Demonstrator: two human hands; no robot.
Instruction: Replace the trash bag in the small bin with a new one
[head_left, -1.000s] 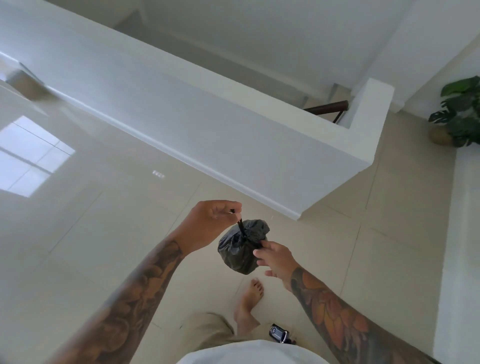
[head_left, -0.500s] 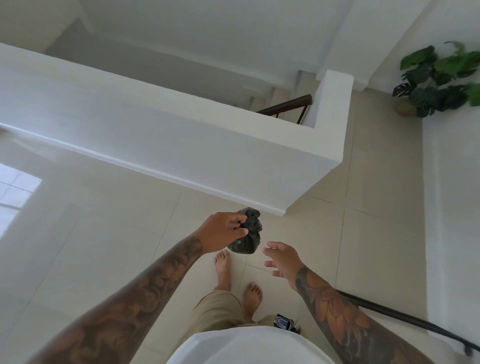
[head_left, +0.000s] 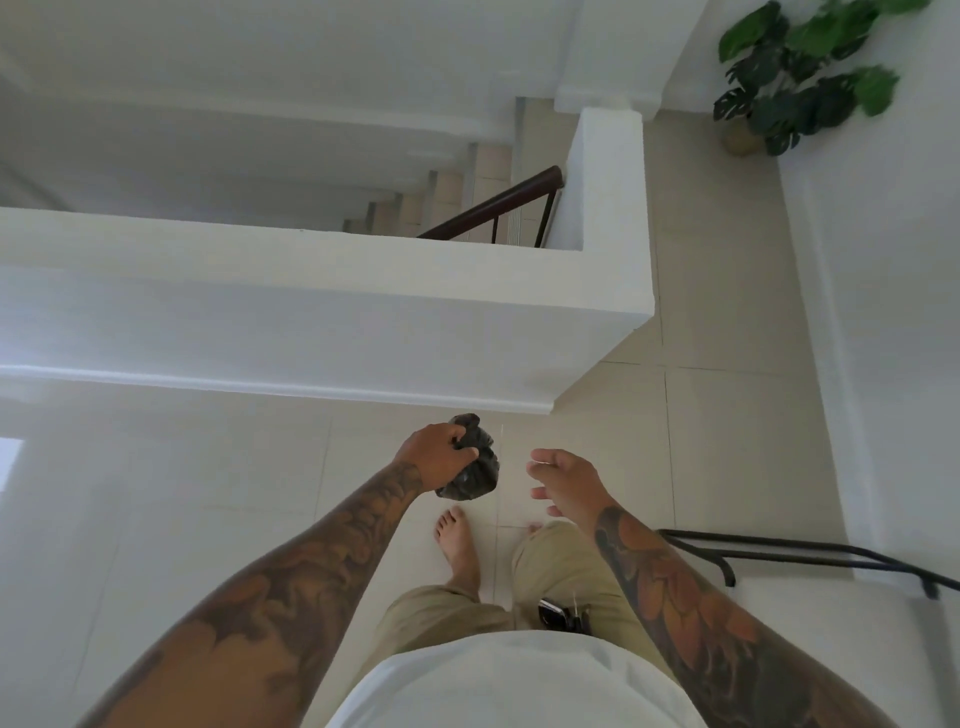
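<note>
Centrally: left hand (head_left: 435, 456), fingers curled round a small dark trash bag (head_left: 474, 467), tied and bunched into a lump, gripped from its left side and held in the air above the tiled floor (head_left: 208, 493). Bag bulging out to the right of the fist and below it. Right hand (head_left: 563, 480) just beside the bag, apart from it, fingers spread and relaxed, holding nothing. Both forearms tattooed. Below the hands: one bare foot (head_left: 457, 545) on the tiles, tan shorts (head_left: 561, 561), white shirt (head_left: 509, 686), a small dark object (head_left: 553, 614) at the waist, too small to identify. Beyond the bag: low white wall (head_left: 311, 312) round a stairwell, dark handrail (head_left: 498, 208) and steps (head_left: 447, 192) past it. Top right: green potted plant (head_left: 800, 78) by a wall. Lower right: black metal rail (head_left: 800, 551).
</note>
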